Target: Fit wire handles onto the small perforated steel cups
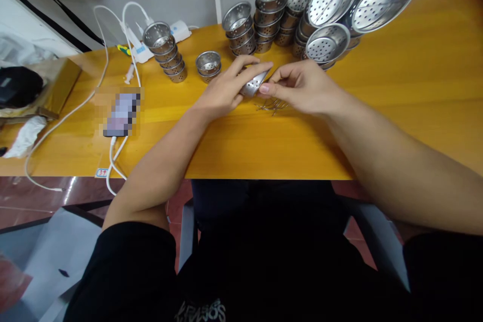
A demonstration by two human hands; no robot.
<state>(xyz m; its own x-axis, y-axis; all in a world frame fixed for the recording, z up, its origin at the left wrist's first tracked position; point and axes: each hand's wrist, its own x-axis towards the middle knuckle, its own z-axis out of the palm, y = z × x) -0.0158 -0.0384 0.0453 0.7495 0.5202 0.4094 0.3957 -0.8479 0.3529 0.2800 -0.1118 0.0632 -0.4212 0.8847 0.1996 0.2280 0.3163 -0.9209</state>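
A small perforated metal cup is tilted on its side just above the table, with my left hand closed round it. My right hand is at the cup's right edge, thumb and forefinger pinched together. Whatever sits between those fingertips is too small to make out. Beneath my right hand lies a small heap of thin bent metal wires on the yellow table. Two more such cups, stacked, stand just beyond my left hand.
Stacks of perforated cups crowd the back, some leaning at the right. Another stack stands left, near a white power strip. A phone with white cables lies on the left, and a wooden box beyond.
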